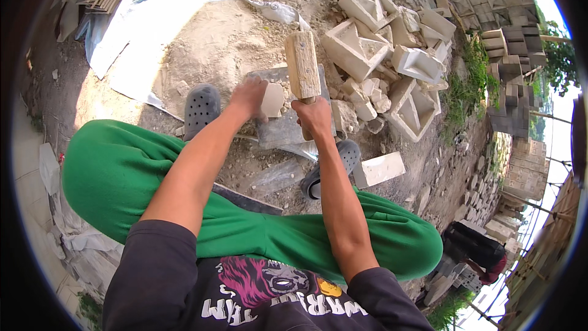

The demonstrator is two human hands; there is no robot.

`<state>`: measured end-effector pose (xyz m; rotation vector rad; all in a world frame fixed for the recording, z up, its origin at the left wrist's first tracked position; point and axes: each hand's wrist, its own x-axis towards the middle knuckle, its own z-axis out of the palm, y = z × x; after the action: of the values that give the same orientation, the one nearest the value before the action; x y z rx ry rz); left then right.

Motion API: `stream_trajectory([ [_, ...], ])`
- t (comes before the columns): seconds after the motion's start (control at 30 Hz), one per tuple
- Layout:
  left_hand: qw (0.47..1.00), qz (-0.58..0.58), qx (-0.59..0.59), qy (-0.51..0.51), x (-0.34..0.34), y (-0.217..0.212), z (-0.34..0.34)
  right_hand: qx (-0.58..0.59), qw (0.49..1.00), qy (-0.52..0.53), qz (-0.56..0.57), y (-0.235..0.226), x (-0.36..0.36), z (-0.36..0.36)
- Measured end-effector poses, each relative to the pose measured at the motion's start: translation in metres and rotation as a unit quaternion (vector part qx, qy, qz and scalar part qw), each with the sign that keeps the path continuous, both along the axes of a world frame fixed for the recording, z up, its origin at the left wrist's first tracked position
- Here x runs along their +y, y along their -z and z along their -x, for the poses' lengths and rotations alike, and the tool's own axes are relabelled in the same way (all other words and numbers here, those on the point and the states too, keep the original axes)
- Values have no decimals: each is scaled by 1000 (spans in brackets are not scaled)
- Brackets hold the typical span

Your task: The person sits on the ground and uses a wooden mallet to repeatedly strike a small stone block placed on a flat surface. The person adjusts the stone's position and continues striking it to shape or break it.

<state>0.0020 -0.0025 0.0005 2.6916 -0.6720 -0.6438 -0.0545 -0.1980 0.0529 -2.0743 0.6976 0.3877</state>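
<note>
My right hand [313, 115] is wrapped round the handle of a wooden mallet [302, 64]. The mallet's thick, worn block head stands raised beyond my fist. To its left, my left hand [247, 97] grips the edge of a pale, flat-faced stone chunk [273, 99]; some of its fingers are hidden or blurred. Both hands are over a dusty grey slab [278, 135] lying on the ground between my feet. The mallet head is apart from the chunk.
Pale hollow blocks with diagonal ribs [358, 49] and broken pieces are heaped at the far right. A rectangular block [381, 170] lies by my right clog [349, 156]. White sheeting [147, 30] covers ground at the far left. Another person [478, 248] bends over at the right.
</note>
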Motion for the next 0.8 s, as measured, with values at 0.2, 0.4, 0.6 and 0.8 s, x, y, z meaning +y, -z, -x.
stream_trajectory([
  [0.2,1000,-10,-8,9,-5,-2,-3,107,993,-34,27,37,-12,15],
  [0.4,1000,-1,-12,-1,-3,1,2,17,1000,11,-12,11,-16,12],
  [0.6,999,32,-20,-10,2,13,5,-22,998,36,-50,16,-7,22],
  [0.8,1000,6,-22,7,0,10,2,104,989,64,-79,49,-7,41],
])
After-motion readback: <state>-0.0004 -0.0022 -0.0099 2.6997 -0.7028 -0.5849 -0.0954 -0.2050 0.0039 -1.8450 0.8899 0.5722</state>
